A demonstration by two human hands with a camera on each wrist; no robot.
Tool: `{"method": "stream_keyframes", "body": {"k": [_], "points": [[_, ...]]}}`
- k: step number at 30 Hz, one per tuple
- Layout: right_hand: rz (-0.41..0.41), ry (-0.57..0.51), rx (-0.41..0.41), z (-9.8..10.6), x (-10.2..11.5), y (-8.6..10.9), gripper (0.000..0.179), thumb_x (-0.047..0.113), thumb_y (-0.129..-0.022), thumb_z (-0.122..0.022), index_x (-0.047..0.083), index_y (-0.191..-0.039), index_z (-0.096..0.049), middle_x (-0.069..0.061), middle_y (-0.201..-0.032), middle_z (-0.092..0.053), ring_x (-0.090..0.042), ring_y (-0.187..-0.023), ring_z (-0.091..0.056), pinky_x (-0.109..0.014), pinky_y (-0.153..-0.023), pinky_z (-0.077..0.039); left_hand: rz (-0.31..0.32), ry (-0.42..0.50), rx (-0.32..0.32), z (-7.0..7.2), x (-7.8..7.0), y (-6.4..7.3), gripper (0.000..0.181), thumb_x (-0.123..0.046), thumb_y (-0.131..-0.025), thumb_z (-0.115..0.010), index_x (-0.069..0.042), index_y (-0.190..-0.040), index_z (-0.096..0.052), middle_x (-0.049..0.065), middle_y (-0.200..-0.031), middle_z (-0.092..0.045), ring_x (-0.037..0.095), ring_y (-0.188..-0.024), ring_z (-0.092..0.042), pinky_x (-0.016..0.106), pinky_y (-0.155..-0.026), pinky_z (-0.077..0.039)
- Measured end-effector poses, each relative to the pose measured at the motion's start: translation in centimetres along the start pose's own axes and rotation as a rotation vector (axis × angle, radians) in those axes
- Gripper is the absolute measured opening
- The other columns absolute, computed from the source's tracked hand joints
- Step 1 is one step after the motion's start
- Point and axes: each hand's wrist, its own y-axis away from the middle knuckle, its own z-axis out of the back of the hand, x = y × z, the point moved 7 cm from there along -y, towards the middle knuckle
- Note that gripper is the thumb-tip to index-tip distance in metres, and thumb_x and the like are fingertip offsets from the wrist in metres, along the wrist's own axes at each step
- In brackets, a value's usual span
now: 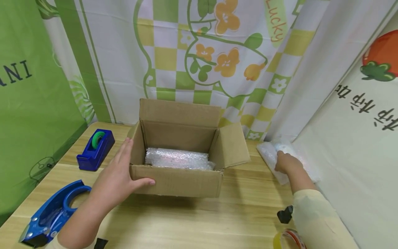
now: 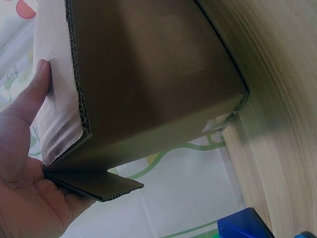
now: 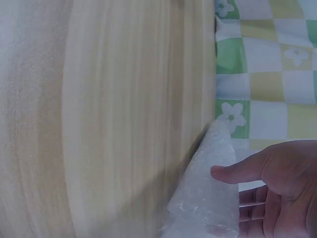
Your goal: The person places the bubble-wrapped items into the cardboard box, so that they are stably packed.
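Note:
A cardboard box stands with its top flaps spread, and a bubble-wrapped item lies inside it. My left hand grips the box's near left corner, thumb on the front flap. In the left wrist view, that hand's fingers bend behind the side flap. At the far right, my right hand holds clear bubble wrap lying near the wall. The right wrist view has the thumb on top of the bubble wrap and the other fingers curled at its edge.
A blue tape dispenser with green tape sits left of the box. Nearer lies a blue hand-held tape gun. Close to the right sleeve are a small black object and a tape roll. Printed curtains bound the table.

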Motion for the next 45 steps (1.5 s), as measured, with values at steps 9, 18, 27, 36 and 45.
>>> {"method": "stream_keyframes", "body": {"k": [9, 18, 27, 36, 45], "points": [[0.077, 0.01, -0.08, 2.5, 1.7, 0.8, 0.062, 0.011, -0.086, -0.061, -0.011, -0.139, -0.038, -0.04, -0.134, -0.046, -0.058, -0.117, -0.048, -0.067, -0.091, -0.046, 0.0, 0.001, -0.002, 0.0, 0.0, -0.1, 0.135, -0.075, -0.065, -0.073, -0.013, -0.159, 0.0, 0.017, -0.165, -0.009, 0.049, -0.142, -0.027, 0.069, -0.106, -0.032], [0.158, -0.018, -0.197, 6.4, 4.9, 2.9, 0.059, 0.01, -0.09, -0.064, -0.01, -0.14, -0.04, -0.039, -0.135, -0.046, -0.058, -0.121, -0.046, -0.068, -0.096, -0.042, -0.006, 0.005, -0.003, 0.0, 0.0, -0.1, 0.135, -0.073, -0.065, -0.075, -0.011, -0.159, -0.001, 0.017, -0.165, -0.009, 0.048, -0.142, -0.027, 0.068, -0.106, -0.032], [0.229, -0.074, -0.333, 11.2, 8.6, 6.6, 0.056, 0.012, -0.094, -0.061, -0.004, -0.143, -0.039, -0.034, -0.135, -0.047, -0.053, -0.121, -0.046, -0.068, -0.098, -0.038, -0.003, 0.004, 0.002, -0.1, 0.0, -0.1, 0.135, -0.073, -0.065, -0.074, -0.012, -0.159, 0.0, 0.017, -0.165, -0.009, 0.049, -0.142, -0.027, 0.069, -0.106, -0.032], [0.298, -0.13, -0.492, 15.2, 12.2, 9.7, 0.054, 0.01, -0.095, -0.061, 0.004, -0.145, -0.041, -0.027, -0.138, -0.049, -0.048, -0.125, -0.046, -0.069, -0.098, -0.038, -0.001, 0.005, 0.003, -0.1, 0.0, 0.0, 0.135, -0.074, -0.065, -0.074, -0.012, -0.159, 0.0, 0.017, -0.165, -0.009, 0.049, -0.142, -0.028, 0.068, -0.106, -0.033], [0.39, -0.167, -0.584, 18.2, 16.0, 11.9, 0.054, 0.013, -0.096, -0.063, 0.009, -0.145, -0.043, -0.02, -0.139, -0.05, -0.04, -0.127, -0.047, -0.063, -0.1, -0.039, 0.008, 0.009, 0.011, -0.1, 0.1, 0.0, 0.135, -0.074, -0.065, -0.074, -0.013, -0.159, 0.001, 0.016, -0.165, -0.007, 0.048, -0.143, -0.026, 0.069, -0.106, -0.032]]}}
